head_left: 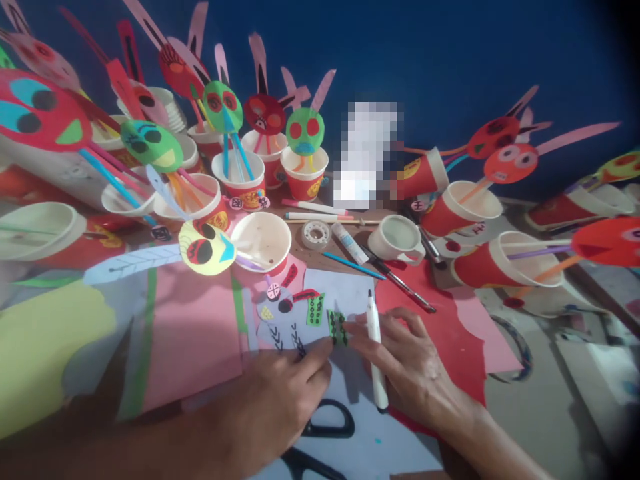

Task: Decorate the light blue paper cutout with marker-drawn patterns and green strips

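My left hand (pixel 295 383), fingers curled, has its fingertips at the lower left edge of a small green paper piece (pixel 337 323) with black marks. My right hand (pixel 407 350) has a white marker (pixel 375 360) held between its fingers, dark tip pointing up. Its fingertips meet the right side of the same green piece. Left of that piece lies another green cutout (pixel 315 310) with black rings. Black-handled scissors (pixel 345 421) rest beneath my left hand, partly hidden, on a pale blue sheet (pixel 405 440).
Red-and-white paper cups (pixel 303 183) with paper faces on sticks stand along the back and both sides. A white mug (pixel 397 240), a tape roll (pixel 317 235), a glue stick (pixel 350 243) and a paintbrush (pixel 410 290) lie ahead. Pink paper (pixel 195 333) and red paper (pixel 450 340) flank the hands.
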A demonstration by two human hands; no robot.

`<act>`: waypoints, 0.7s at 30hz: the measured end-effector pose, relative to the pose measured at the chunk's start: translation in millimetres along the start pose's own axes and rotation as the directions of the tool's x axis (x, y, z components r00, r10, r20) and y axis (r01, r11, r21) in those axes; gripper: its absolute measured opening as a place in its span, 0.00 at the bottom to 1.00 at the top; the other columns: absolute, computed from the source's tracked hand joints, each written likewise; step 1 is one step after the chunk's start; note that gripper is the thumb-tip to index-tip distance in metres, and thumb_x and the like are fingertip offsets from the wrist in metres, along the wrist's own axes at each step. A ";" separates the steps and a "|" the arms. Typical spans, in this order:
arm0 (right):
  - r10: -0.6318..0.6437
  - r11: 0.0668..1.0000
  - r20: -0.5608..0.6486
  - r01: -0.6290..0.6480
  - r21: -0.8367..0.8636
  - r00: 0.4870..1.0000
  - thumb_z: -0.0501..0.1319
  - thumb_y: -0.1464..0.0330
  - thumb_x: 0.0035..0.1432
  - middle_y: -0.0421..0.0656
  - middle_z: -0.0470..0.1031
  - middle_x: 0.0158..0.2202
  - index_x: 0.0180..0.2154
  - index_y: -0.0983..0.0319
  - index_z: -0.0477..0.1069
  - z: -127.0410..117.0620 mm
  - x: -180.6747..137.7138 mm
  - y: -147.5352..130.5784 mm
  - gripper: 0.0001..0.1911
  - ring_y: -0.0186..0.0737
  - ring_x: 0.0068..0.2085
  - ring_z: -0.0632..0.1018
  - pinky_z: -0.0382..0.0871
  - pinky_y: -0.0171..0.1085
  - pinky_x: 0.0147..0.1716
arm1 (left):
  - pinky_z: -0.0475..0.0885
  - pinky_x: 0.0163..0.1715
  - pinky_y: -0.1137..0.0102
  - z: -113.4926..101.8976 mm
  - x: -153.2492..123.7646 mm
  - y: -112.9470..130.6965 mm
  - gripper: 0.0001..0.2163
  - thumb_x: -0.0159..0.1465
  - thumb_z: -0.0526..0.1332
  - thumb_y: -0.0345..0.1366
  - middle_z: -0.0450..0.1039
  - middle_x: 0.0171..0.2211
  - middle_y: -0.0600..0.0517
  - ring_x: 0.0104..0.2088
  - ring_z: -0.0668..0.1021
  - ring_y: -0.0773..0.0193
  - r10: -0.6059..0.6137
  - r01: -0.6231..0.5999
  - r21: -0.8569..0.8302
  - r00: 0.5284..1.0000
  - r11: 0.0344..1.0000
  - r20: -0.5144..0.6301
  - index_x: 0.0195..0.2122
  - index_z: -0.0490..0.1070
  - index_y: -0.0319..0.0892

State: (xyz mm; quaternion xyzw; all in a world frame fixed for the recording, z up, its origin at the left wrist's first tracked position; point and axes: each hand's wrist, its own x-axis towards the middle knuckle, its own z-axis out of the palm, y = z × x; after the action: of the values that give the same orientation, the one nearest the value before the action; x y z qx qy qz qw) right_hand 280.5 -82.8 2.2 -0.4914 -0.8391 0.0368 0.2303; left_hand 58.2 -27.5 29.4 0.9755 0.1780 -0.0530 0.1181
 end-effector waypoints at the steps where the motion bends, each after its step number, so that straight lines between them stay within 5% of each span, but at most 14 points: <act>1: 0.002 1.000 -0.002 -0.002 -0.005 1.000 0.54 0.81 0.59 0.47 0.80 0.45 0.44 0.63 0.70 -0.4 -0.1 0.9 0.15 0.46 0.45 0.75 0.57 0.48 0.45 | 0.73 0.26 0.65 0.3 0.0 -0.1 0.13 0.60 0.56 0.27 0.68 0.57 0.47 0.28 0.78 0.62 0.007 -0.007 -0.002 1.000 1.000 -0.007 0.46 0.71 0.39; 21: 0.029 0.999 -0.067 -0.026 0.044 0.997 0.55 0.79 0.59 0.48 0.81 0.39 0.42 0.63 0.71 -6.3 0.5 -2.2 0.11 0.42 0.34 0.77 0.61 0.48 0.42 | 0.76 0.27 0.66 5.9 -2.2 -1.7 0.12 0.62 0.53 0.25 0.68 0.55 0.47 0.30 0.79 0.62 0.014 -0.018 -0.082 0.999 0.996 -0.045 0.44 0.69 0.39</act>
State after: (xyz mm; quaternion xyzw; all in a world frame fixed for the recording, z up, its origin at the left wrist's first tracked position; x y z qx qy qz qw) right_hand 281.2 -84.6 8.6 -0.4988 -0.8230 0.0415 0.2687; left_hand 55.1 -28.2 23.6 0.9721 0.1746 -0.0233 0.1547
